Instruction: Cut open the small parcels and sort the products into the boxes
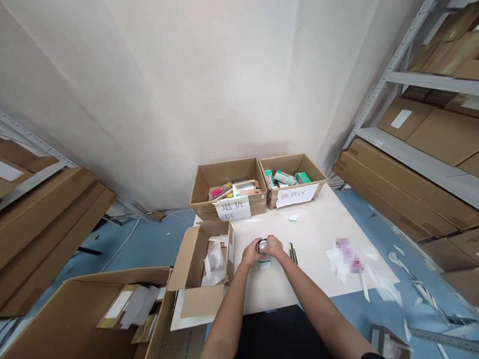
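Note:
My left hand (251, 253) and my right hand (274, 246) meet over the middle of the white table. Between them is a small round object (262, 245) with a dark rim and a pale middle, and both hands have their fingers closed around its sides. Its exact kind is too small to make out. Just below it, a small white and green item (265, 264) lies on the table, partly covered by the hands. To the right of my right hand lie black and yellow utility knives (293, 253).
An opened carton (189, 254) with white packing paper stands left of my hands. At the back are two labelled boxes (258, 202) (316, 192) of small packages. Plastic scraps (339, 264) lie at right. A large carton (75, 309) stands front left; shelves (422, 154) flank the table.

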